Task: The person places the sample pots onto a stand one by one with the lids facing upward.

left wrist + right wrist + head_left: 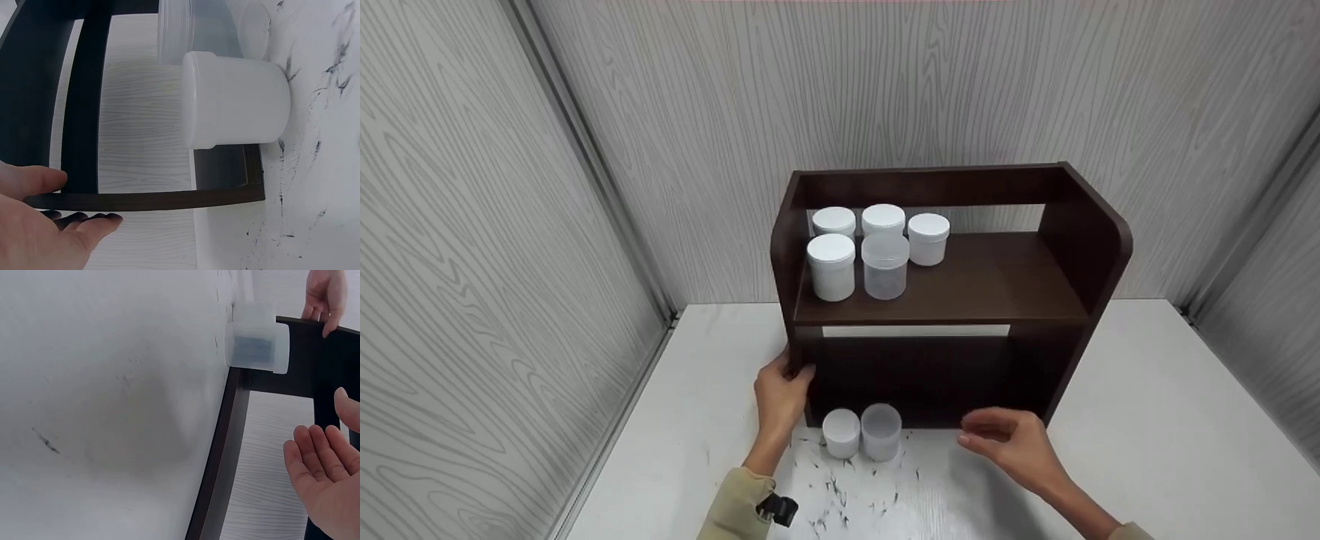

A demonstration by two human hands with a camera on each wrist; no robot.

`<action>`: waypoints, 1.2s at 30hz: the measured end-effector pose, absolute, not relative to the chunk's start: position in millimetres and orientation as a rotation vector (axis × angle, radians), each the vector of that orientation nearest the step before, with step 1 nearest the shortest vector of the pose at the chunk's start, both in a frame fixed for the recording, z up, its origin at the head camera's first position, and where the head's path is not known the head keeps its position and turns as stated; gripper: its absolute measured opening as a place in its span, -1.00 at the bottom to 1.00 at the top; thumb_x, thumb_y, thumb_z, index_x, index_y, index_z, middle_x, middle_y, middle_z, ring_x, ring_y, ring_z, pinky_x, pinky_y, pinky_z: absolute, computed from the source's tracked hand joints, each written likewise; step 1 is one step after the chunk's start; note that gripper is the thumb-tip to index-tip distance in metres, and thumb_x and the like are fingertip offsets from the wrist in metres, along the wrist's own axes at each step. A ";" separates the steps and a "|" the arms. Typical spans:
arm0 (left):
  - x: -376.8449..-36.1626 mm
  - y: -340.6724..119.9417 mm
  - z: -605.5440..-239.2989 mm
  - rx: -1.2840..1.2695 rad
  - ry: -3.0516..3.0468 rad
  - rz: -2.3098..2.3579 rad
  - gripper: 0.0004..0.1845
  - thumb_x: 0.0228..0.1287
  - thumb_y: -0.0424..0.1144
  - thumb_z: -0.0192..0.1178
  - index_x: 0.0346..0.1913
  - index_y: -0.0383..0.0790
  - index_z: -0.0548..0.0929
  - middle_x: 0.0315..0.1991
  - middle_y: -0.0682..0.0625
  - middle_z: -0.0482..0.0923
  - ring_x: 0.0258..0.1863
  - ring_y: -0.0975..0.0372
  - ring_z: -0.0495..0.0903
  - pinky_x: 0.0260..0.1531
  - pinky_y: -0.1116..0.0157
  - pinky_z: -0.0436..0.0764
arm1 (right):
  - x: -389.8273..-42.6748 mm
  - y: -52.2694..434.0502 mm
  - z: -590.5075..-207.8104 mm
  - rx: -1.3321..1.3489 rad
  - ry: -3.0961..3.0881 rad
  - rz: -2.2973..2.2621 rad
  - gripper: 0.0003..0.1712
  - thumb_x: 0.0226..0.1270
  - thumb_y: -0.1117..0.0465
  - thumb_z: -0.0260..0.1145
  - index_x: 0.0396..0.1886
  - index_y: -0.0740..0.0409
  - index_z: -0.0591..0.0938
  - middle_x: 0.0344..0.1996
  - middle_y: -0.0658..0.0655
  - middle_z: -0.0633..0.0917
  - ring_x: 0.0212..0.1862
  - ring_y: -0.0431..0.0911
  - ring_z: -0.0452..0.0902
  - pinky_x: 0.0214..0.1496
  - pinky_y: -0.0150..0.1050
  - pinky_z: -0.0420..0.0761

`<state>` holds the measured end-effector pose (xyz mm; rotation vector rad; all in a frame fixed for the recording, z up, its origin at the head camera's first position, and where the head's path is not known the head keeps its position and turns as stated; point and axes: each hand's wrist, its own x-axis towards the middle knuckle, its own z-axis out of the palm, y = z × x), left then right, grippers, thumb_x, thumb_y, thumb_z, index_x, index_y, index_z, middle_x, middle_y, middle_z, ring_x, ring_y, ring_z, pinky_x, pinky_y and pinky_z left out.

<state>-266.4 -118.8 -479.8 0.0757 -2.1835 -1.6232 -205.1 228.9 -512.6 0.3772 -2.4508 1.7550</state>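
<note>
A dark brown two-level shelf unit (990,285) stands on a white table (1147,420). My left hand (791,375) grips the unit's left side panel low down; in the left wrist view the thumb and fingers of this hand (84,198) pinch the panel's edge (157,201). My right hand (986,435) hovers open, holding nothing, just in front of the lower level's right part, and its palm (323,484) shows in the right wrist view. A white jar (841,433) and a translucent jar (881,431) stand side by side on the table between my hands.
Several lidded jars (832,266) cluster on the left half of the upper shelf, one of them translucent (885,268). Dark scuff marks (840,495) speckle the table in front. Grey wood-grain walls (472,262) close in left, back and right.
</note>
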 end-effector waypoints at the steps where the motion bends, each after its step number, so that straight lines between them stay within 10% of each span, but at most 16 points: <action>1: -266.2 -118.1 -479.7 0.080 -2.179 -1.627 -0.47 0.35 -0.38 0.34 0.35 -0.45 0.58 0.14 -0.32 0.69 0.14 -0.09 0.69 0.12 0.00 0.65 | -206.1 227.7 -513.3 0.382 -2.457 1.754 -0.67 0.17 0.25 0.66 -0.11 0.27 0.80 -0.17 0.25 0.82 -0.14 -0.05 0.80 -0.05 -0.28 0.73; 36: -268.1 -120.5 -479.6 0.081 -2.181 -1.657 -0.53 0.35 -0.38 0.30 0.26 -0.54 0.62 0.08 -0.34 0.71 0.09 -0.08 0.71 0.07 0.03 0.68 | -253.0 160.7 -533.5 0.766 -2.524 1.891 -0.22 0.15 0.26 0.67 0.34 0.43 0.59 0.27 0.42 0.63 0.28 0.29 0.59 0.31 -0.02 0.57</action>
